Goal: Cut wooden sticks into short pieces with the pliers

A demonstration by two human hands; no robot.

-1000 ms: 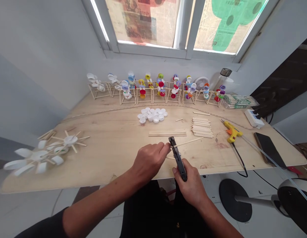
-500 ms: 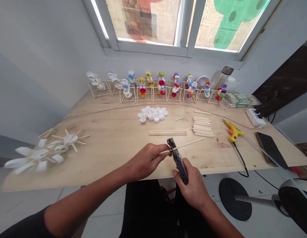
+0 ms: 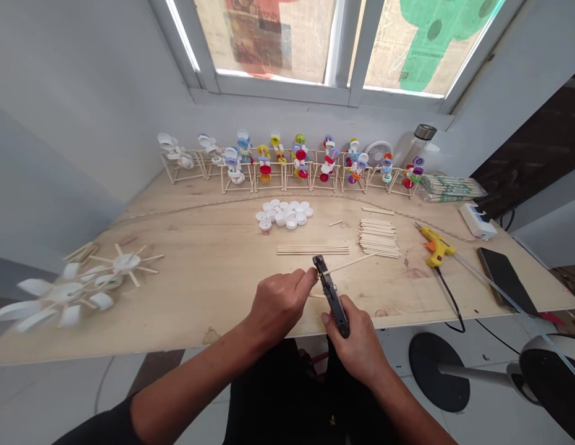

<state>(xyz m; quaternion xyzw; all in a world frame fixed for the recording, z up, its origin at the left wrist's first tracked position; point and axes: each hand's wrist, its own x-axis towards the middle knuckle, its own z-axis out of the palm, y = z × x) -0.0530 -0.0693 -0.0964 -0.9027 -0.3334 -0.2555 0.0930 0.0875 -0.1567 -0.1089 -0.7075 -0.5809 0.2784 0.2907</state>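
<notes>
My right hand (image 3: 357, 346) is closed around black cutting pliers (image 3: 334, 303) at lower centre, their head on a wooden stick (image 3: 347, 264) angled to the upper right; my left hand (image 3: 281, 303), nearer its lower end, pinches it.

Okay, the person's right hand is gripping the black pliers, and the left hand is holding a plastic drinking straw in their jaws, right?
Not quite: the left hand holds a thin wooden stick, not a plastic drinking straw, as the head view shows. The right hand does grip the black pliers, and the stick does sit in their jaws.
</notes>
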